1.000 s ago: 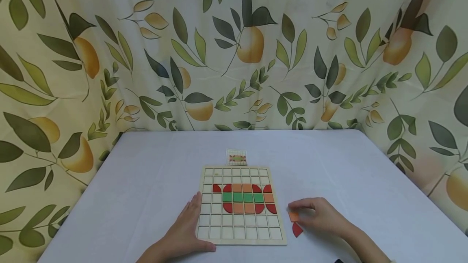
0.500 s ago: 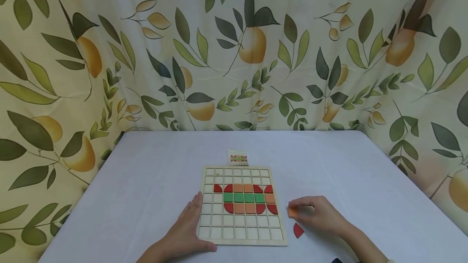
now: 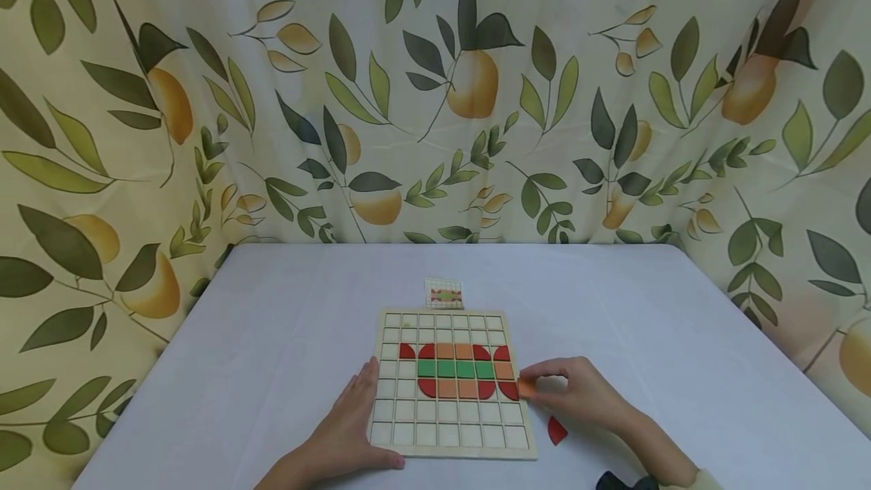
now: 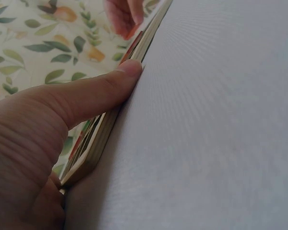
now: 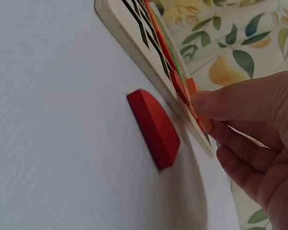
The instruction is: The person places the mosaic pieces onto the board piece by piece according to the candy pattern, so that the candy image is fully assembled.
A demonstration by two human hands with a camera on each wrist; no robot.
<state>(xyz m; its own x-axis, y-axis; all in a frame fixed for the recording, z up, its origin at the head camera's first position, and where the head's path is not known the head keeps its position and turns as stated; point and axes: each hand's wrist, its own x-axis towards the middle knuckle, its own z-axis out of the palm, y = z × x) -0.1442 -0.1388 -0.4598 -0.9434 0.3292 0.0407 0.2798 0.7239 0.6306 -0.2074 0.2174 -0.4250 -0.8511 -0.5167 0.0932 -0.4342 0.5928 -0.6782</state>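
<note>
My left hand [image 3: 343, 422] rests at the near left corner of the wooden grid board [image 3: 408, 451], fingers straight along its left side. In the left wrist view the thumb [image 4: 101, 93] lies against the board's edge. My right hand [image 3: 578, 395] pinches an orange square tile [image 3: 526, 388] between thumb and fingers at the board's right edge. In the right wrist view that orange tile [image 5: 201, 112] is partly behind the thumb. A red quarter-round tile [image 3: 557, 431] lies on the cloth below this hand. Red, orange and green tiles [image 3: 455, 370] sit in the board's middle rows.
A small pattern card [image 3: 444, 294] lies against the board's far edge. White cloth covers the table [image 3: 272, 308]. A leaf-and-fruit patterned curtain [image 3: 435, 172] stands behind and at both sides. A dark object [image 3: 622, 482] shows by the right wrist.
My right hand has picked the orange tile up from beside the red one and moved it left to the board's edge. The left hand stays put.
</note>
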